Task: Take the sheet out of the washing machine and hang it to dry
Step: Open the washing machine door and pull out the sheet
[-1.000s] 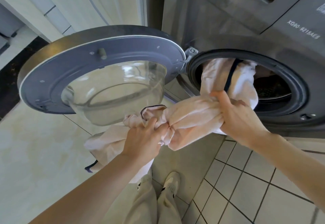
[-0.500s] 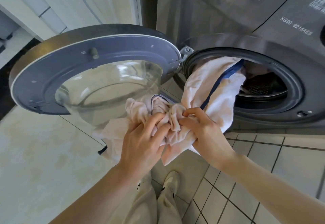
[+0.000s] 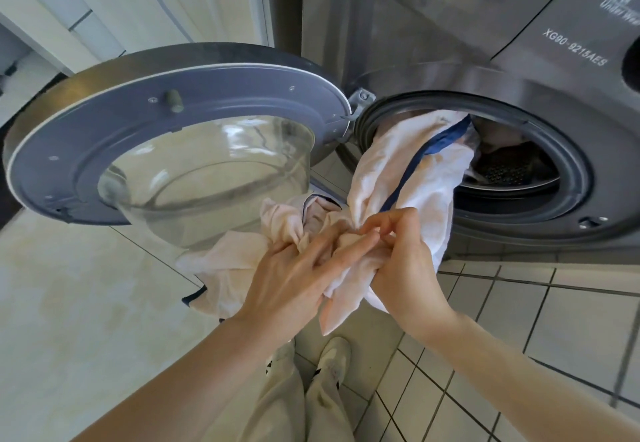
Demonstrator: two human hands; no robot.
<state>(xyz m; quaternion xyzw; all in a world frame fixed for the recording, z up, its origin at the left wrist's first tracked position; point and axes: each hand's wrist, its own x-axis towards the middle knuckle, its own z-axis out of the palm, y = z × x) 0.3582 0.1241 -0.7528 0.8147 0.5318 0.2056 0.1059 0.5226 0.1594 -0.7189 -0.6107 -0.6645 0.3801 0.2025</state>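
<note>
Washing machine [image 3: 433, 43]: grey front-loader. Printed model code reads "XG90-9215AES", though the first digits are small and may be misread. Above it, white lettering is cut off by the right frame edge; only "Under Wea…" is legible.

Door [image 3: 173, 122]: swung fully open to the left, glass bowl facing up, hinge at the drum opening.

Sheet [image 3: 408, 171]: pale pink-white with a dark blue trim line. One end runs into the drum [image 3: 509, 171], its far part hidden in the dark interior; the rest drapes out over the rim and bunches between the hands, a tail hanging below the door.

Left hand [image 3: 294, 275]: fingers extended, laid over the bunched fabric.

Right hand [image 3: 398, 261]: curled around the gathered sheet, fingertips pinching a fold.

Below: light trousers [image 3: 304, 400] and one shoe [image 3: 334, 355] on tiled floor [image 3: 519, 320].
</note>
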